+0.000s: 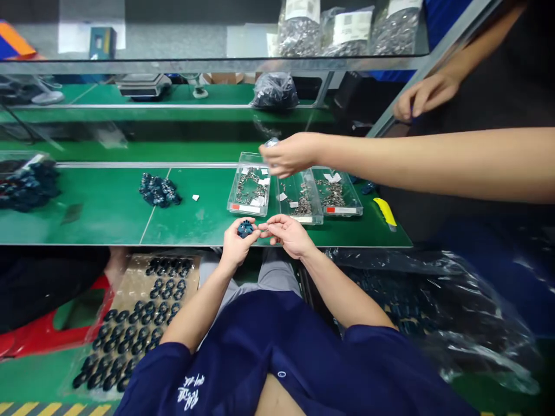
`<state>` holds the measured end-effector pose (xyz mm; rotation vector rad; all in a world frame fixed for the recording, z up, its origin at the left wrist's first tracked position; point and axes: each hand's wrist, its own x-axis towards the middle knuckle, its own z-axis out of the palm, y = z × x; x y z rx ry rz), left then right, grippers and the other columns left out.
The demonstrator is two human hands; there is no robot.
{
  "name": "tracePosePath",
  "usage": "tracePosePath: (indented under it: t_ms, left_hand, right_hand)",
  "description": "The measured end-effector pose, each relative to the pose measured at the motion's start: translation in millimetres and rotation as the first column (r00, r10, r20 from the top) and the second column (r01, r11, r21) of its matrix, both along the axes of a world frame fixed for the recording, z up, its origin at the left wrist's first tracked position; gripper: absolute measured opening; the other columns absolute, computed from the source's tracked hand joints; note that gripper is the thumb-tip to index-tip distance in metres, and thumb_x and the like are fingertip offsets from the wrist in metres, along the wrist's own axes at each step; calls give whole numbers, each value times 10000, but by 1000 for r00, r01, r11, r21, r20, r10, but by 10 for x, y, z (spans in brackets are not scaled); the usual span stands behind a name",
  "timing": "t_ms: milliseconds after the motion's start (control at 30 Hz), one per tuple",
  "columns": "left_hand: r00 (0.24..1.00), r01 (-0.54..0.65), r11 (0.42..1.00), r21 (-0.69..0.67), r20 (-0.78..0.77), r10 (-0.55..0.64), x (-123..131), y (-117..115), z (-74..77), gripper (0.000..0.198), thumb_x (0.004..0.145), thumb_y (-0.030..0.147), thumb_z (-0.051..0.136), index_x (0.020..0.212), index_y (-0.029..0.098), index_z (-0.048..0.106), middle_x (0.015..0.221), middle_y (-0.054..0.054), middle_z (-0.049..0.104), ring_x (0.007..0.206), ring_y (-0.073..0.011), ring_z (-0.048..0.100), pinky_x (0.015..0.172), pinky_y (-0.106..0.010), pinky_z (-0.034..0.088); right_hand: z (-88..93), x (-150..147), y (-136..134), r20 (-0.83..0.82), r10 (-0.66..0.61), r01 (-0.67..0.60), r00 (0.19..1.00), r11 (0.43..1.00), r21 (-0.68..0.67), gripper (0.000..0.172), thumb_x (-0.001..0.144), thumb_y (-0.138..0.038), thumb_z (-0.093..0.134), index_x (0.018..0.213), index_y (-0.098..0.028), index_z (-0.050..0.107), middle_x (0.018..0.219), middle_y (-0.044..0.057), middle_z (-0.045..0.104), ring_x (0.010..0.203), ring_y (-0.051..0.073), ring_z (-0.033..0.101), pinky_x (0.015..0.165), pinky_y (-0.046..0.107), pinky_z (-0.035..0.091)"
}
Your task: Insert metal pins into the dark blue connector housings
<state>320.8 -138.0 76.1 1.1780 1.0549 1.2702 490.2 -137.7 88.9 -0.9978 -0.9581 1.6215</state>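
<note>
Head view: left hand (236,244) clenches a dark blue moulded part (245,229) over the near edge of the green bench (99,225). Right hand (289,236) pinches its fingertips just beside the part; anything held is too small to tell. Clear plastic trays (229,196) of small metal parts (247,186) lie farther along, beneath a co-worker's hand (288,155).

I'm at a factory assembly line: a long green-topped workbench (99,222) runs in front of me, carrying clear plastic parts trays (250,185) of small metal pieces and heaps of dark moulded parts (158,189). Bulk bags of metal hardware (299,34) stand along the glass shelf (173,65) above, a co-worker's arm (411,162) reaches across the bench, and yellow-and-black hazard tape (47,409) marks the floor.
</note>
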Motion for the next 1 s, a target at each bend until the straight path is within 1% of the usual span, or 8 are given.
tracePosePath:
  t_ms: [200,367,467,533,633,700,767,1000]
  left_hand:
    - [979,141,984,-108,166,-122,-277,-66,2,451,719,283,755,1088,207,507,777,44,577,539,-73,543,474,-186,389]
    - [916,290,950,-114,321,-241,-412,-65,26,414,699,186,641,1009,249,374,814,40,597,602,-101,568,432,-149,329]
    - [935,272,958,-93,260,-241,-447,-62,24,357,746,230,646,1022,221,420,843,15,604,637,-109,586,464,-178,404]
    - [959,251,964,-82,156,-237,-458,-71,29,328,801,292,647,1064,193,478,872,-14,613,706,-129,614,508,-203,460]
    - [961,271,961,-59,79,-266,-467,-91,45,364,859,350,608,1163,167,527,930,-51,631,785,-155,633,562,-232,502]
    - [954,291,954,-64,91,-285,-472,-95,45,405,876,345,573,1233,163,519,883,-42,639,706,-141,615,561,-243,496]
    - [951,301,950,-86,107,-291,-472,-89,28,418,874,321,542,1258,159,516,793,-18,636,596,-118,571,535,-243,470]
    - [952,291,948,-126,141,-273,-444,-76,-37,416,803,268,507,1205,169,548,795,-17,633,626,-133,589,481,-220,439]
  right_hand:
    - [66,-212,-28,152,-111,79,982,976,201,317,696,-399,838,778,-143,671,674,25,691,592,124,643,465,195,476]
    - [196,-274,-26,193,-6,-32,981,981,191,311,690,-381,840,857,-141,734,720,38,716,598,126,637,513,225,497]
    - [241,-298,-10,230,108,-150,967,973,175,327,741,-416,798,892,-137,723,737,49,719,608,145,651,538,254,514]
    - [264,-309,9,310,124,-205,943,948,244,287,814,-421,733,877,-142,704,716,34,697,618,140,640,562,256,511]
    - [292,-321,50,454,58,-273,889,863,425,208,897,-352,650,843,-155,687,788,27,674,712,135,633,690,268,516]
    - [302,-328,79,513,9,-313,858,801,511,170,913,-294,627,830,-159,689,848,29,657,770,134,624,768,275,501]
    - [298,-337,102,539,-20,-330,842,771,544,155,916,-258,617,822,-160,691,853,26,636,785,132,610,779,270,484]
    - [217,-330,140,538,-32,-318,842,777,543,170,921,-284,614,830,-160,685,863,29,637,795,137,596,763,266,476]
